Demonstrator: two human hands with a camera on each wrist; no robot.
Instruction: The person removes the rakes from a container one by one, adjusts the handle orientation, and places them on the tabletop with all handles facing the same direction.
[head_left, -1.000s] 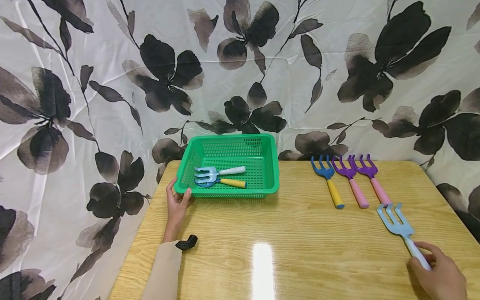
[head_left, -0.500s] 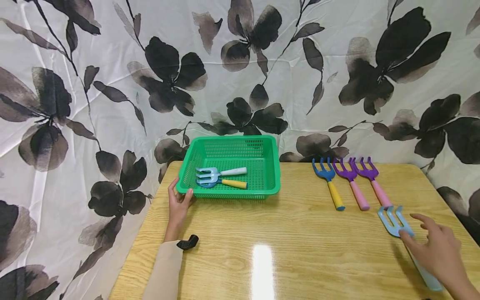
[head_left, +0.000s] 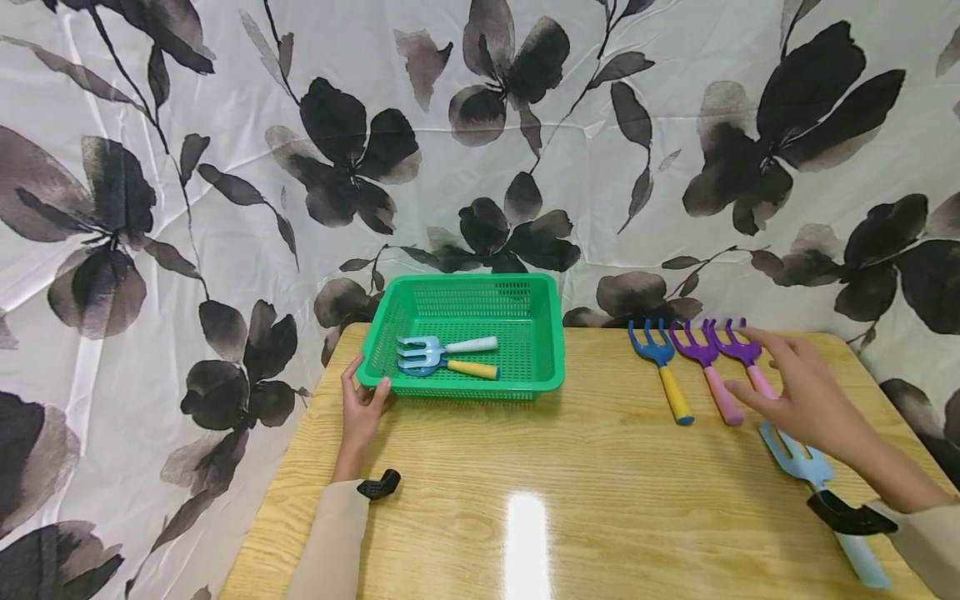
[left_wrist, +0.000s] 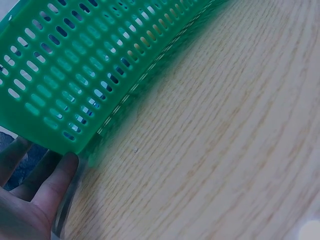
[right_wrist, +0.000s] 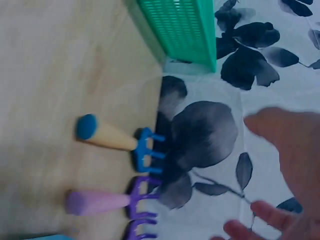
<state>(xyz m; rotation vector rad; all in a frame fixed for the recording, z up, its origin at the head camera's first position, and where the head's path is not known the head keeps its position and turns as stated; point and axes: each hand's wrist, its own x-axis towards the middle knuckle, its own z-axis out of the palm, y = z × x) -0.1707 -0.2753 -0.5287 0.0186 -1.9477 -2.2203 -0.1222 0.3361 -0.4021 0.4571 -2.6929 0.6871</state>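
At the near left corner of the green plastic basket (head_left: 463,392), my left hand (head_left: 362,412) grips the wall between thumb and fingers. Inside the basket lie a light blue hand fork (head_left: 431,350) and a yellow-handled blue tool (head_left: 472,369), its head partly covered. My right hand (head_left: 806,400) hovers with spread fingers, holding nothing, over the right-hand purple hand rake with a pink handle (head_left: 761,382). Beside that rake lie another purple one (head_left: 722,398) and a blue hand fork with a yellow handle (head_left: 675,393). Under the right wrist is a light blue hand fork (head_left: 795,460), partly hidden.
The wooden table (head_left: 570,467) ends at the back against a floral cloth (head_left: 600,192). The basket stands at the back left of the tabletop, with bare wood between it and the tools on the right.
My right hand has let go of the light blue hand fork, leaving it on the table, and moved up and left over the purple rakes. The left hand stays at the basket.
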